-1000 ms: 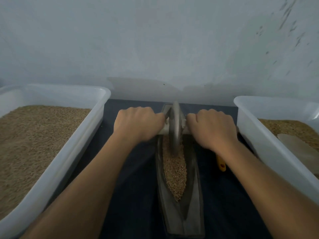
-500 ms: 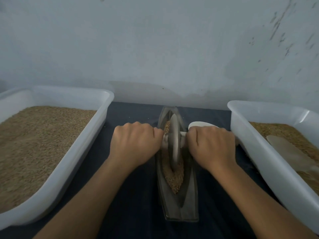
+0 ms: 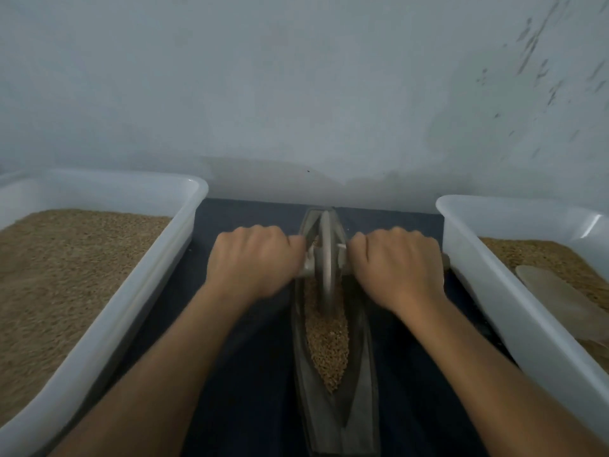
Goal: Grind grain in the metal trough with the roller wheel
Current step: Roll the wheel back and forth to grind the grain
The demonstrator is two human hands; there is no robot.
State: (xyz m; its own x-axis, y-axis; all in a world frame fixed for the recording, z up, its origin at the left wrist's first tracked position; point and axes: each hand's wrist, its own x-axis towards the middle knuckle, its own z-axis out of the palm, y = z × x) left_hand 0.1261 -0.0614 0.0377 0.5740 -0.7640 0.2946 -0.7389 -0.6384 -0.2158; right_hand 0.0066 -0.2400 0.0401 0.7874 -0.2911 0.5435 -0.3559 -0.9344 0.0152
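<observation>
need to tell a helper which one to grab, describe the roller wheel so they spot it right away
Between the two white tubs lies a dark metal trough of grain. The wheel stands upright in its far end, the only disc, its axle held on either side.

You have pushed the grey metal roller wheel (image 3: pixel 325 258) away from you again: half a second ago it stood mid-way along the long dark metal trough (image 3: pixel 334 404), now it sits near the far tip. Your left hand (image 3: pixel 253 262) and right hand (image 3: pixel 397 263) travelled forward with it, uncovering more brown grain (image 3: pixel 328 341) behind the wheel.
</observation>
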